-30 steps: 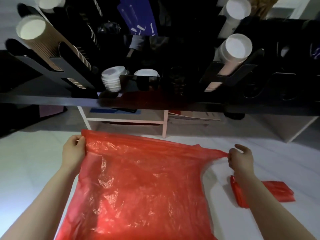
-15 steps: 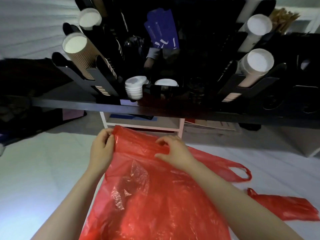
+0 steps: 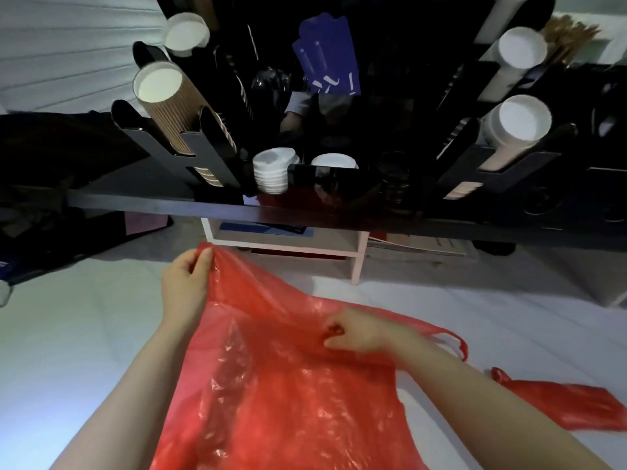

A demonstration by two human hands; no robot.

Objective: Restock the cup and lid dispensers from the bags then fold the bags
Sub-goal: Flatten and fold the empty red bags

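A large red plastic bag [image 3: 288,395] is spread over the white surface in front of me. My left hand [image 3: 185,283] pinches its top left corner and holds it up. My right hand [image 3: 356,332] is closed on a bunch of the bag's film near its middle, lower than the left hand. One bag handle [image 3: 456,342] lies loose to the right. A second red bag [image 3: 573,407], folded small, rests at the right. Behind stands the black cup dispenser rack [image 3: 190,154] with brown ribbed cups [image 3: 169,110], white cups [image 3: 515,127] and white lids [image 3: 273,169].
A dark shelf edge [image 3: 237,208] runs across the view just beyond my hands. Under it sits a white low frame [image 3: 356,262] with papers and flat items. Dark clutter fills the far left.
My right hand let go of the bag's right handle, crossed to the top edge near the left hand, then dropped toward the bag's middle, gripping the film. The left hand kept its corner.
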